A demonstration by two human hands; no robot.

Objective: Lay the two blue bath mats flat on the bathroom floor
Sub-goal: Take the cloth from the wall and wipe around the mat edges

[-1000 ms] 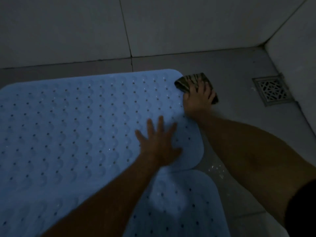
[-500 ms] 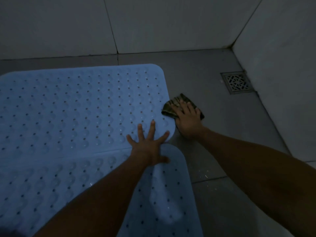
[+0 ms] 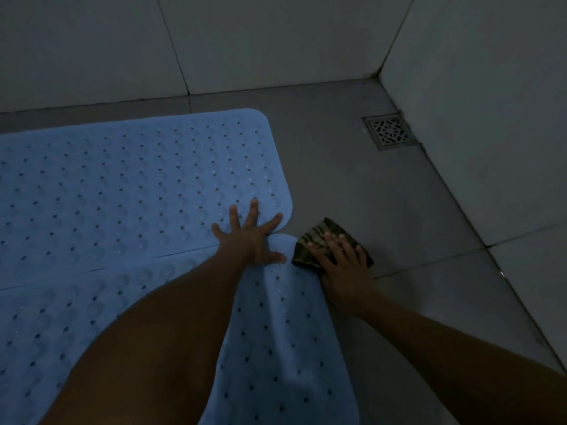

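Note:
Two blue bath mats with rows of small holes lie on the grey tiled floor. The far mat (image 3: 129, 182) lies flat by the wall. The near mat (image 3: 285, 342) lies in front of it, and their edges meet along a seam. My left hand (image 3: 250, 239) presses flat with spread fingers over that seam at the mats' right corners. My right hand (image 3: 340, 265) rests with straight fingers on a dark striped cloth (image 3: 319, 237) on the bare floor just right of the mats.
A metal floor drain (image 3: 390, 131) sits in the far right corner, where two tiled walls (image 3: 478, 96) meet. Bare grey floor tiles (image 3: 383, 210) stretch between the mats and the right wall.
My right hand has slid the cloth along the floor toward me, from the far mat's far corner to beside the seam. My left hand has shifted back toward the seam between the mats.

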